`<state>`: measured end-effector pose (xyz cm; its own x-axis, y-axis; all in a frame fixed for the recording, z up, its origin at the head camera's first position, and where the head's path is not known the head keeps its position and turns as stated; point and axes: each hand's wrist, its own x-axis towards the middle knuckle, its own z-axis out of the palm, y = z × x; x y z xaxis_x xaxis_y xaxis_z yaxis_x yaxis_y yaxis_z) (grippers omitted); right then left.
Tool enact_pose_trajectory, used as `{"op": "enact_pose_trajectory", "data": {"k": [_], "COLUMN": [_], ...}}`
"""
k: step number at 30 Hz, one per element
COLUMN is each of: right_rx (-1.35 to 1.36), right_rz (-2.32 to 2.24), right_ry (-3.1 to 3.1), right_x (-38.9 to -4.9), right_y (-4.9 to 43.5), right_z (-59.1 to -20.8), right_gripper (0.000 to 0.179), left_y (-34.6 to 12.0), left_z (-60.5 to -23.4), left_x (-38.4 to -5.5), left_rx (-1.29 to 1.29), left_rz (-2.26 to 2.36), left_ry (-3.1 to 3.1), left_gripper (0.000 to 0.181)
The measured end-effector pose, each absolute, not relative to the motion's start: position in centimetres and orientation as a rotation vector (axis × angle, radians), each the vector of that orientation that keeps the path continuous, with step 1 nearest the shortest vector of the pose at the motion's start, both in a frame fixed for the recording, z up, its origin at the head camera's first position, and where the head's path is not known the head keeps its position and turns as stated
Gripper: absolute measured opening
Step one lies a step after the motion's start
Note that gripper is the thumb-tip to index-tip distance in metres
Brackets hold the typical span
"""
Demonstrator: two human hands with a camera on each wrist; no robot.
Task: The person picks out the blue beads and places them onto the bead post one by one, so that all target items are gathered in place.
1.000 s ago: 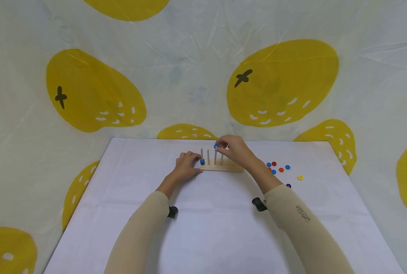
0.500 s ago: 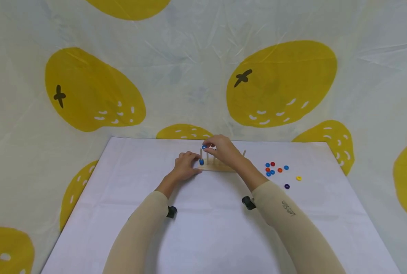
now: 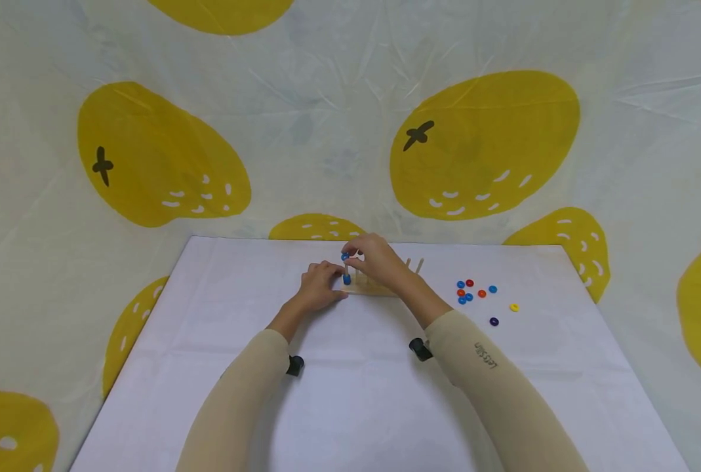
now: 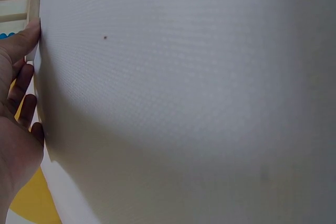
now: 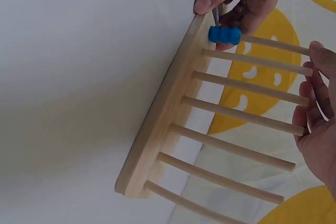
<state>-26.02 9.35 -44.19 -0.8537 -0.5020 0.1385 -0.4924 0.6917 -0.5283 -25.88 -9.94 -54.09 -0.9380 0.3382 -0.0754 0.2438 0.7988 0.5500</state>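
A wooden peg rack (image 3: pixel 359 288) stands on the table, its row of upright pegs (image 5: pixel 241 114) rising from a long flat base. My left hand (image 3: pixel 320 286) grips the left end of this base, thumb (image 5: pixel 203 4) at the front edge and fingers behind. Blue rings (image 5: pixel 224 35) are stacked at the bottom of the leftmost peg. At the top of that same peg, my right hand (image 3: pixel 376 259) pinches another blue ring (image 3: pixel 345 256) between thumb and fingertips. The right wrist view hides this ring behind the fingers. The other pegs there carry no rings.
To the right of the rack lie loose rings: several blue (image 3: pixel 492 289), a red (image 3: pixel 470 283), orange (image 3: pixel 482 294), a yellow (image 3: pixel 514 307) and a dark purple one (image 3: pixel 494 322). A patterned cloth (image 3: pixel 326 131) hangs behind the white table (image 3: pixel 350 406).
My right hand has moved left along the rack with the blue ring, from above a middle peg to the top of the leftmost one. My left hand has stayed at the base.
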Motion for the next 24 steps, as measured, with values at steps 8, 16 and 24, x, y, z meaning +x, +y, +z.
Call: {"op": "enact_pose_trajectory", "data": {"k": [8,16,24], "right_rx": [-0.820,-0.816,-0.821], "right_rz": [-0.895,-0.902,-0.924], "right_ry": [2.876,2.876,2.870], "right_x": [-25.88,-25.86,-25.95], "right_y": [9.41,9.47,9.54], "right_z": [-44.53,-44.56,-44.58], "right_gripper": [0.023,0.022,0.023], "left_y": [-9.82,-9.83,-9.83], "left_z": [-54.03,-54.11,-53.98], "left_x": [-25.72,-25.79,-25.81], "left_rx": [0.439,0.435,0.440], "left_rz": [0.824,0.838,0.839], "left_ry": [2.820,2.814,2.818], "left_gripper": [0.054,0.055,0.055]}}
